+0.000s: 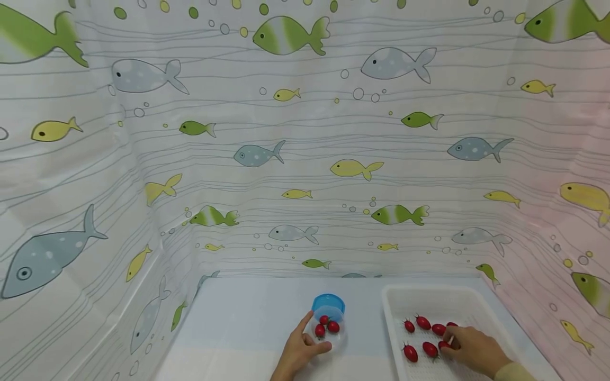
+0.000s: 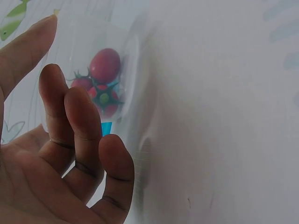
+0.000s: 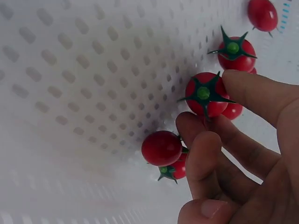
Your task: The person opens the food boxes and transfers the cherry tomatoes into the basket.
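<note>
My left hand (image 1: 299, 350) holds a small clear plastic container (image 1: 341, 343), thumb on the near side and index finger on the far left. Inside it lie red cherry tomatoes (image 1: 320, 331) with green stems. In the left wrist view, the other fingers (image 2: 84, 121) are bent beside the container's wall. My right hand (image 1: 476, 348) reaches into a white perforated basket (image 1: 392, 333). There it pinches a cherry tomato (image 3: 201, 88) between thumb and fingers, the green star-shaped stem facing the wrist camera. Several more tomatoes (image 1: 430, 348) lie around that hand in the basket.
A blue round lid-like piece (image 1: 329, 302) is just behind the clear container. The basket stands at the right of the white table (image 1: 238, 328). A fish-patterned curtain (image 1: 295, 127) surrounds the table at the back and sides.
</note>
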Action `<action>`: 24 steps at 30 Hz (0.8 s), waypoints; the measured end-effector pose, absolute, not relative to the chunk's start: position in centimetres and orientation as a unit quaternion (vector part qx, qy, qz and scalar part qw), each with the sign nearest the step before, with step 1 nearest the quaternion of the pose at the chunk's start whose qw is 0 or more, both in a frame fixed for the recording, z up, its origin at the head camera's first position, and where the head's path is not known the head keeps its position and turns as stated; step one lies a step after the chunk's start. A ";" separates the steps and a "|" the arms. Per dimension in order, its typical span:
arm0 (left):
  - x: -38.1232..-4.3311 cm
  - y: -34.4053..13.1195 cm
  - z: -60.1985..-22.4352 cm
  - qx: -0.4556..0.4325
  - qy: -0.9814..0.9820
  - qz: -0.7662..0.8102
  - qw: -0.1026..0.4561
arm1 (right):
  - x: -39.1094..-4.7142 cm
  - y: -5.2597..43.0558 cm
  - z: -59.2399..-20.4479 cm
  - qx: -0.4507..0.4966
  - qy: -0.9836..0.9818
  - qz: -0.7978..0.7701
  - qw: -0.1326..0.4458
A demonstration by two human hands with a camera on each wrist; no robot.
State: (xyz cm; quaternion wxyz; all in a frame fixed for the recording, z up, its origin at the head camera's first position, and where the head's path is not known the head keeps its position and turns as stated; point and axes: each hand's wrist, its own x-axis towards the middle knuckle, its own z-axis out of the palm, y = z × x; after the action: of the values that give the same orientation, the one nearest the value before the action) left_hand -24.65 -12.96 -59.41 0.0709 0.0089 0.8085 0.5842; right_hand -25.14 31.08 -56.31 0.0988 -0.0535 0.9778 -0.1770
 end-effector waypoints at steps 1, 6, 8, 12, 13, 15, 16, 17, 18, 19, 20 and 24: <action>-24.7 -12.9 -59.4 0.008 0.809 0.583 0.072 | -25.2 31.1 -56.3 -0.050 0.978 -0.178 0.100; -24.7 -13.0 -59.5 0.011 0.810 0.581 0.071 | -25.1 30.9 -55.6 -0.054 0.977 -0.183 0.098; -24.7 -13.0 -59.5 0.011 0.811 0.581 0.070 | -25.2 30.9 -55.3 -0.054 0.976 -0.186 0.095; -24.8 -13.0 -59.5 0.012 0.814 0.577 0.070 | -25.5 30.9 -54.6 -0.051 0.977 -0.193 0.078; -24.8 -13.0 -59.5 0.012 0.814 0.577 0.071 | -25.6 30.8 -54.4 -0.051 0.977 -0.196 0.073; -24.8 -13.0 -59.5 0.012 0.813 0.577 0.071 | -25.8 30.7 -53.9 -0.054 0.977 -0.200 0.057; -24.8 -13.0 -59.5 0.012 0.812 0.579 0.072 | -25.8 30.5 -53.6 -0.055 0.977 -0.202 0.049; -24.8 -13.0 -59.5 0.012 0.812 0.579 0.072 | -25.8 30.3 -53.3 -0.057 0.977 -0.203 0.040; -24.8 -13.0 -59.5 0.012 0.812 0.579 0.072 | -25.8 30.1 -53.0 -0.062 0.976 -0.207 0.032; -24.8 -12.9 -59.5 0.012 0.812 0.580 0.072 | -25.7 29.8 -52.6 -0.062 0.975 -0.212 0.024; -24.8 -12.9 -59.5 0.012 0.812 0.580 0.072 | -25.6 29.5 -52.3 -0.064 0.975 -0.214 0.016; -24.7 -12.9 -59.4 0.015 0.807 0.586 0.072 | -25.1 28.0 -51.1 -0.085 0.971 -0.223 -0.023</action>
State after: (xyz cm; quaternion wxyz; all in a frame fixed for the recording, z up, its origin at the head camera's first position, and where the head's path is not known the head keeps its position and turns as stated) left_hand -24.68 -12.86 -59.40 0.0722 0.0150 0.8072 0.5856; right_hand -25.10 27.99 -51.14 -0.0227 -0.0847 0.9709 -0.2229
